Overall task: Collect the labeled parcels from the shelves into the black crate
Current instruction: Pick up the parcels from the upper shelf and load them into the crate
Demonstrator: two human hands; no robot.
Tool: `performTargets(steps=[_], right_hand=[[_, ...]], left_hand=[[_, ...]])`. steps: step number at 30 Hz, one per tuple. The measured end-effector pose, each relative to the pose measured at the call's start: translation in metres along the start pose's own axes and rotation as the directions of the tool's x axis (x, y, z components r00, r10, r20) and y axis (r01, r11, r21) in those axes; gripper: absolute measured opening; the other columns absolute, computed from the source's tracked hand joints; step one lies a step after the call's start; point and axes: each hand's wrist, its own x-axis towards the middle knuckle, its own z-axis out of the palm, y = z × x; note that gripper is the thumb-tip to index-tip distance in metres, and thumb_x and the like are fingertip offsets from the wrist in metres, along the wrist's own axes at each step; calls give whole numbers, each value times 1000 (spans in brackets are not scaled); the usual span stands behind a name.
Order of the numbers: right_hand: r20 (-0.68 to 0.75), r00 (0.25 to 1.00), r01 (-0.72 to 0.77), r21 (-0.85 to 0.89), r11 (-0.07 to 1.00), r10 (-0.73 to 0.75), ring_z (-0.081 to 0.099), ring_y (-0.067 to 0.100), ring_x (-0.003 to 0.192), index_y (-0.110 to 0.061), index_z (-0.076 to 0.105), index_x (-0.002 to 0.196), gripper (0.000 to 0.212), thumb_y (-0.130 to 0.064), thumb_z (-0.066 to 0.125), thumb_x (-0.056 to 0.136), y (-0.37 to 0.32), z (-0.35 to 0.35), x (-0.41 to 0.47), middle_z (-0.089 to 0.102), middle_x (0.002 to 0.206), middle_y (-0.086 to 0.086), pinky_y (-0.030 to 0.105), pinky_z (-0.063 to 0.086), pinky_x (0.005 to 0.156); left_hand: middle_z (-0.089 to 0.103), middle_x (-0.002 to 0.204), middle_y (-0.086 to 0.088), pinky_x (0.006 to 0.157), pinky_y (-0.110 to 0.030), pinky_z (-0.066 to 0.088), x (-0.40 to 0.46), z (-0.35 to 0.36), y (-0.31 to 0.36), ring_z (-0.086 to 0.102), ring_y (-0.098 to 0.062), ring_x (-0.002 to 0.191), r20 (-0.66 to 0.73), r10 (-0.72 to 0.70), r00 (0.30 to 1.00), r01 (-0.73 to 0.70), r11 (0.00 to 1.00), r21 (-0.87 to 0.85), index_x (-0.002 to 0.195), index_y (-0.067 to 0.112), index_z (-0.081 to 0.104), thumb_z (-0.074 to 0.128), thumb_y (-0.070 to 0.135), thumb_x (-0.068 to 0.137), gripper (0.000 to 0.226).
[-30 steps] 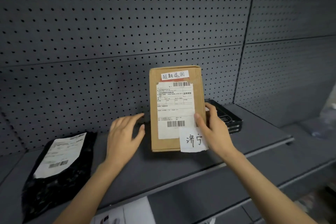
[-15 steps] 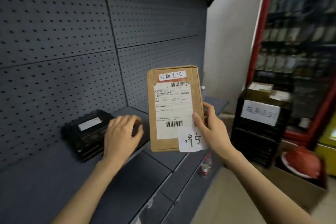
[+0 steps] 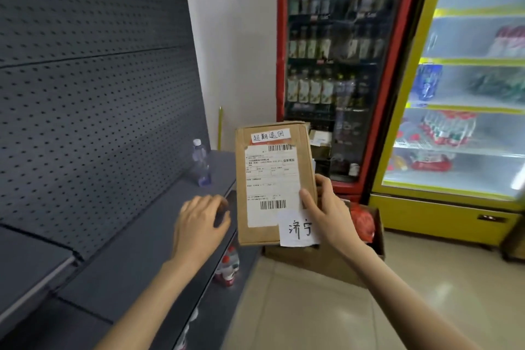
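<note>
The right hand [image 3: 331, 216] pinches the stiff, seemingly light parcel [image 3: 274, 182] one-handed by its lower edge; left hand [image 3: 200, 224] hangs relaxed, holding nothing.

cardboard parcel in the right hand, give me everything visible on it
The parcel is a flat brown cardboard box, held upright with its broad face toward the camera. A white shipping label with two barcodes covers most of that face; above it is a white strip with handwriting, and a handwritten white slip hangs off the lower right corner. The cardboard looks slightly creased. The right hand grips its right edge, thumb on the front. The left hand is close but apart. It rests on nothing.
</note>
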Motion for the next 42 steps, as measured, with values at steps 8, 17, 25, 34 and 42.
performTargets(steps=[8,17,25,34,42], right_hand=[[-69,993,-96,-26,995,94,65,11,93,-31,32,130,47,-54,43,91,78,-4,91,63,109,-10,33,53,75],[-143,977,-175,-89,981,161,62,12,95,-27,33,132,46,-51,42,94,145,0,262,64,115,-4,30,43,73],[-200,952,-258,-112,960,233,59,7,86,-23,34,131,45,-49,43,95,216,-6,378,63,115,-5,24,42,69],[-195,938,-308,-99,946,285,60,11,96,-24,37,128,42,-48,45,94,320,-13,520,61,116,-5,27,38,71],[-171,905,-408,-96,908,389,58,11,100,-21,39,127,42,-46,47,94,402,-10,614,56,124,-3,26,42,75]], left_hand=[[62,75,7,65,-31,40,94,97,10,58,-19,74,25,92,995,-89,991,-96,83,22,59,47,35,76,18],[62,79,7,68,-29,35,266,224,-10,58,-19,76,48,149,988,-138,973,-184,87,21,62,65,24,77,11],[63,85,6,73,-33,41,386,324,-4,57,-18,81,115,236,965,-207,954,-218,92,21,62,68,23,78,15],[66,89,4,73,-34,44,510,460,18,60,-20,83,169,221,960,-180,956,-231,94,20,63,70,24,75,22],[63,92,11,78,-28,41,580,540,33,56,-13,88,293,206,934,-126,955,-270,97,25,60,62,30,81,17]])
